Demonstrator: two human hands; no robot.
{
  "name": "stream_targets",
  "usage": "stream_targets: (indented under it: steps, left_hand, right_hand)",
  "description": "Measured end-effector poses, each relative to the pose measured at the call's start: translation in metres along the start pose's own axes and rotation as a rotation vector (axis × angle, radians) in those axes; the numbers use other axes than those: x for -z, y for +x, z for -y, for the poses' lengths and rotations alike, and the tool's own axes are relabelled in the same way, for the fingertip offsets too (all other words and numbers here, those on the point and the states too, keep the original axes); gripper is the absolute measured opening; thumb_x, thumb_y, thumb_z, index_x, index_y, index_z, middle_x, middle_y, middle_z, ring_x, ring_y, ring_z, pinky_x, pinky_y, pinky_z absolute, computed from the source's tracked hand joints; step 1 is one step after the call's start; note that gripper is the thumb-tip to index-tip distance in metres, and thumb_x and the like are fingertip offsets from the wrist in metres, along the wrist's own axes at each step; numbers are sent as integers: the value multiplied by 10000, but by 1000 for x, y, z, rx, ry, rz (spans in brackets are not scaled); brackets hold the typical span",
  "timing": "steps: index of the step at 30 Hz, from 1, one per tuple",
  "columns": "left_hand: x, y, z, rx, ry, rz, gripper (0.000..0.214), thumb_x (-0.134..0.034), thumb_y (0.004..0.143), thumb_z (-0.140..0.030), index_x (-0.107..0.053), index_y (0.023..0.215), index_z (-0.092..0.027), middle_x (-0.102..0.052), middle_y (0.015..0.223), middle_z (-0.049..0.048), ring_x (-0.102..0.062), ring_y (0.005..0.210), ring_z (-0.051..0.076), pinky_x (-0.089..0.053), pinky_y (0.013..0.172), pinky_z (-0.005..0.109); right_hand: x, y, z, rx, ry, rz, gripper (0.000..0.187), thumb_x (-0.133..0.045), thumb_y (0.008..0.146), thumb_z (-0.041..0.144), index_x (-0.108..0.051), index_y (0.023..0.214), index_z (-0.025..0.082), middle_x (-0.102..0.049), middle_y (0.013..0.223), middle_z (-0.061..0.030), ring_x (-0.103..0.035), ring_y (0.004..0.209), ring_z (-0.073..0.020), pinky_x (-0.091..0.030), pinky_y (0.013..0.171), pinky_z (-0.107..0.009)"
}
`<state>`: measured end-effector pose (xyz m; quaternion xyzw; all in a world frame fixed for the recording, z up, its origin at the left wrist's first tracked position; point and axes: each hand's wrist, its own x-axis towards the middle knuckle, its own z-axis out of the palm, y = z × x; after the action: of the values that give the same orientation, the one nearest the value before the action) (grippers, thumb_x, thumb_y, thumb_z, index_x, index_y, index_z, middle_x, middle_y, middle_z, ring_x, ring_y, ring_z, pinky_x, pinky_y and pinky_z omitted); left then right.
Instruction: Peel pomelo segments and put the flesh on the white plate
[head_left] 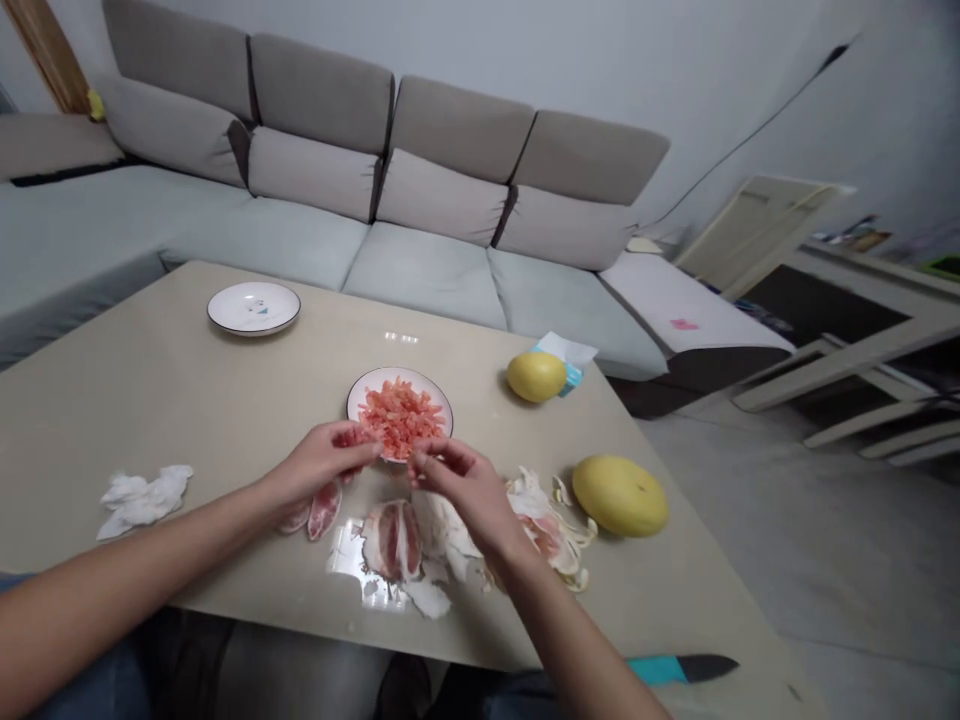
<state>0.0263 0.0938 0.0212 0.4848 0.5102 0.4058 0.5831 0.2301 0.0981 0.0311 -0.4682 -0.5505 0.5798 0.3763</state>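
Over the near rim of a plate, both my hands are raised with their fingertips close together. My left hand is closed, pinching what looks like a pinkish-red piece of pomelo flesh. My right hand is also closed in a pinch; whatever sits at its fingertips is too small to make out. Loose red pomelo pulp is heaped on the plate. Below my left hand lie peeled pomelo segments, partly hidden by it. A partly opened pomelo chunk with white pith rests between my forearms.
Peel scraps lie right of my right wrist, beside a whole yellow pomelo. Farther back, another yellow fruit touches a tissue pack. A knife lies at the near right edge. Crumpled tissue and another plate are left.
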Motion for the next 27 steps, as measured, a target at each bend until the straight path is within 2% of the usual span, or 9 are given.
stream_targets:
  steps: [4, 7, 10, 13, 17, 23, 27]
  left_hand:
    - [-8, 53, -6, -52, 60, -10, 306, -773, 660, -384, -596, 609, -139, -514, 500, -44, -429, 479, 92, -284, 470, 215]
    - [-12, 79, -4, -39, 52, -5, 289, -794, 633, -363, -618, 634, -133, -545, 514, -40, -440, 480, 91, -285, 461, 212]
    - [-12, 88, -1, 4, -6, 22, 301, -802, 637, -366, -655, 738, -123, -567, 531, -40, -456, 475, 89, -305, 451, 206]
    - [-8, 88, 1, 75, -109, 79, 337, -775, 686, -403, -667, 804, -107, -593, 567, -21, -492, 492, 87, -353, 457, 193]
    - [-2, 81, 1, 169, -265, 117, 293, -739, 752, -370, -661, 871, -113, -649, 657, 15, -579, 553, 100, -454, 506, 190]
    - [6, 59, -2, 202, -463, 173, 104, -696, 807, -206, -651, 860, -128, -661, 670, 23, -632, 565, 114, -536, 546, 205]
    - [7, 46, -7, 199, -574, 227, 51, -643, 842, -166, -653, 868, -124, -688, 733, 50, -652, 598, 129, -542, 537, 206]
  right_hand:
    - [21, 46, -11, 59, -159, -108, 201, -690, 710, 333, -668, 791, 151, -685, 754, -33, -629, 729, -182, -511, 728, -320]
    - [28, 65, -24, 72, -257, -148, 136, -658, 700, 262, -696, 767, 150, -708, 767, -47, -637, 761, -207, -499, 752, -335]
    - [32, 66, -30, 80, -328, -178, 168, -627, 694, 191, -728, 826, 166, -737, 882, -61, -653, 844, -221, -484, 811, -336]
    - [35, 63, -31, 80, -368, -195, 245, -598, 695, 148, -732, 899, 163, -738, 965, -77, -663, 852, -218, -488, 812, -330]
    - [35, 61, -28, 83, -392, -205, 262, -583, 707, 157, -728, 925, 151, -739, 941, -86, -665, 794, -208, -502, 757, -320]
    - [16, 49, -14, 160, -363, -107, 154, -604, 739, 243, -738, 780, 180, -735, 807, -30, -638, 742, -180, -494, 718, -284]
    - [3, 39, -6, 184, -315, -40, 183, -608, 758, 294, -740, 763, 168, -715, 743, -31, -614, 680, -173, -482, 653, -278]
